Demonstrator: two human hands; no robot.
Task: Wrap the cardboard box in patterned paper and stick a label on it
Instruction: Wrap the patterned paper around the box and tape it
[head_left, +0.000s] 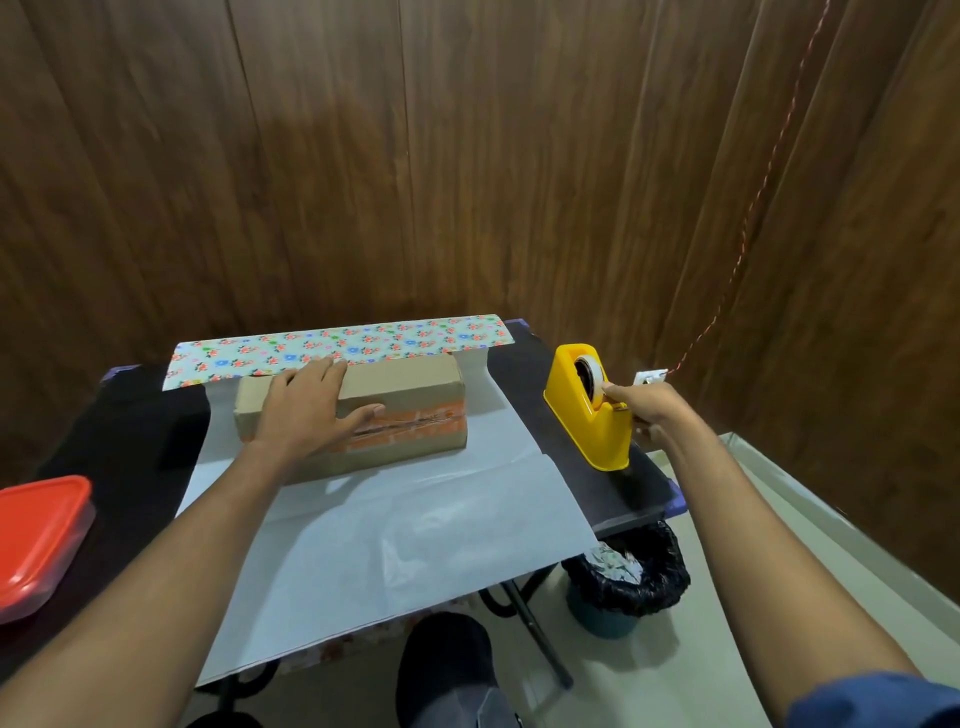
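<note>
Two hands work the black table. Left hand lies flat, fingers spread, on the cardboard box, which sits on patterned paper, white side up. Right hand seems to pinch tape at the yellow dispenser.

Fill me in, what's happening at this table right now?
A person is partway through gift-wrapping. The left hand presses flat on the cardboard box, which sits on the patterned paper spread white side up, its far edge folded over toward the box so the floral print shows. The right hand pinches the tape end at the yellow tape dispenser. No tape or label is on the box yet.
</note>
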